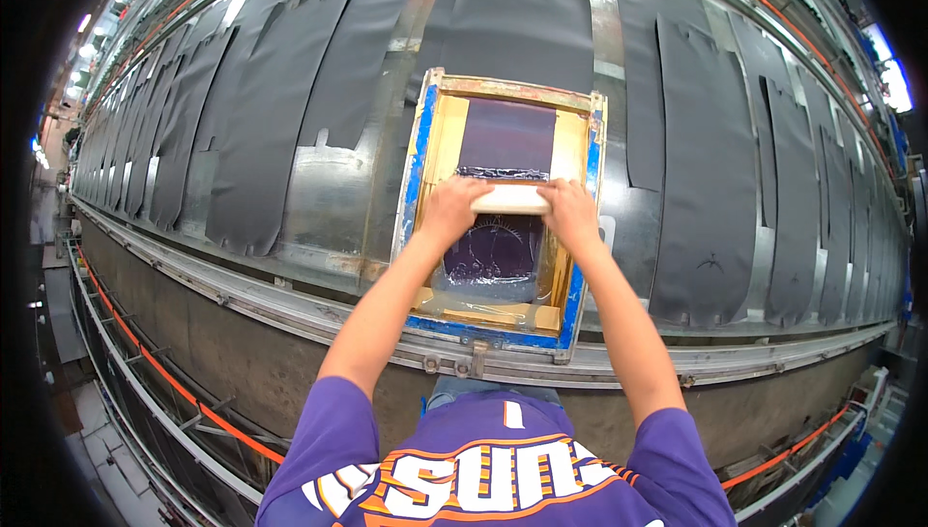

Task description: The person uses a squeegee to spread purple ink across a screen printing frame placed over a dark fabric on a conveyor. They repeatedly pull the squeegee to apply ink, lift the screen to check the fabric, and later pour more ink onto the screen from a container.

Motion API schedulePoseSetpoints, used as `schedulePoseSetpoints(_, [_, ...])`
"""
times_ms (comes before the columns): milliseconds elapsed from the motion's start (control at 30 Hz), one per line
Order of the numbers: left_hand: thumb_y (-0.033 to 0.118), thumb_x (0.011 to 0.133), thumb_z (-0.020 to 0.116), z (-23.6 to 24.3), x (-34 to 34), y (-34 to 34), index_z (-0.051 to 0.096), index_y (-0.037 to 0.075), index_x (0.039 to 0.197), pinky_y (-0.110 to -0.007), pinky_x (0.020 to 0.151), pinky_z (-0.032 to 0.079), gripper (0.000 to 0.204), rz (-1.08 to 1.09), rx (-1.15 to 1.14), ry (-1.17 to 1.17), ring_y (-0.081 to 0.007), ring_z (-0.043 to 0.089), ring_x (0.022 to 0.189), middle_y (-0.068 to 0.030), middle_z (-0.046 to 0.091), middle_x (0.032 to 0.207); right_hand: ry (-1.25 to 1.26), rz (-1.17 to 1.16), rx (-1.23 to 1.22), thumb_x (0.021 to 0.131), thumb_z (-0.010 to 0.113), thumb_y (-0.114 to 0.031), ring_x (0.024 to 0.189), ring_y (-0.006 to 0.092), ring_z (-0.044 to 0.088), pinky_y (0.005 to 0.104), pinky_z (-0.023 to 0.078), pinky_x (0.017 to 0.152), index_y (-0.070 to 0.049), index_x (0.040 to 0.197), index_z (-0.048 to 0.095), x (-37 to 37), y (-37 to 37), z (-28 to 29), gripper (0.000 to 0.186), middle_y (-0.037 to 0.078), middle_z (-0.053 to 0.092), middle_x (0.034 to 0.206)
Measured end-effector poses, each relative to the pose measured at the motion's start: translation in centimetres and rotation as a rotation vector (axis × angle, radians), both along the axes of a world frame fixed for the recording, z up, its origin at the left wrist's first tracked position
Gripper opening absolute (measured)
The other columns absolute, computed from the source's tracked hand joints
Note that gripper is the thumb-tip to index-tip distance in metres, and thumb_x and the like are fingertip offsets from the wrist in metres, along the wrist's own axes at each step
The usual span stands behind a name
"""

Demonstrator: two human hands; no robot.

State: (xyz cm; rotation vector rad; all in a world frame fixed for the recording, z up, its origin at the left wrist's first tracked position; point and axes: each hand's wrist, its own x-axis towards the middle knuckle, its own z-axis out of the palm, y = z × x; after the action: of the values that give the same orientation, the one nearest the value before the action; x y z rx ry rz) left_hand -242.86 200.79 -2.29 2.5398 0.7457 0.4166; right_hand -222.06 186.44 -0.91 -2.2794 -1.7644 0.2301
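Both my hands grip a squeegee [512, 200] with a pale, rounded handle, one at each end. My left hand [451, 208] is closed round its left end and my right hand [572, 210] round its right end. The squeegee lies crosswise inside a screen printing frame [416, 164] with blue-taped, worn edges. Dark, glossy ink [503, 174] gathers in a strip just beyond the squeegee. On the near side, the dark mesh [488, 251] shows a faint curved design and wet streaks. Fingertips on the far side of the handle are partly hidden.
The frame rests on a long metal table [338, 174] covered with several black fabric pieces [275, 131] on both sides. One piece at the right bears a small dark print [710, 264]. A metal rail [319, 309] runs along the near edge. Orange cables or tubes [174, 392] follow the lower frame.
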Motion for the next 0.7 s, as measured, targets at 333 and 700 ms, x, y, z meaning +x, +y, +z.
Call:
schedulePoseSetpoints(333, [-0.006, 0.072, 0.066, 1.8, -1.4, -0.3, 0.074, 0.013, 0.114, -0.039, 0.095, 0.052, 0.047, 0.070, 0.048, -0.182, -0.0280, 0.066, 0.109, -0.0074, 0.071, 0.120, 0.394, -0.595, 0.209, 0.090, 0.074, -0.028, 0.086, 0.0225, 0.059, 0.0352, 0.049, 0.080, -0.009, 0.122, 0.067, 3.1, -10.5, -3.0, 0.038, 0.011, 0.064, 0.099])
schedulePoseSetpoints(700, [0.016, 0.083, 0.078, 4.3, -7.5, -5.1, 0.075, 0.005, 0.107, -0.037, 0.092, 0.052, 0.027, 0.444, -0.214, -0.410, -0.0306, 0.068, 0.100, -0.0100, 0.073, 0.112, 0.499, -0.811, 0.509, 0.100, 0.057, -0.023, 0.065, 0.0237, 0.063, 0.0393, 0.048, 0.065, -0.002, 0.107, 0.068, 1.1, -7.7, -4.8, 0.025, 0.015, 0.066, 0.073])
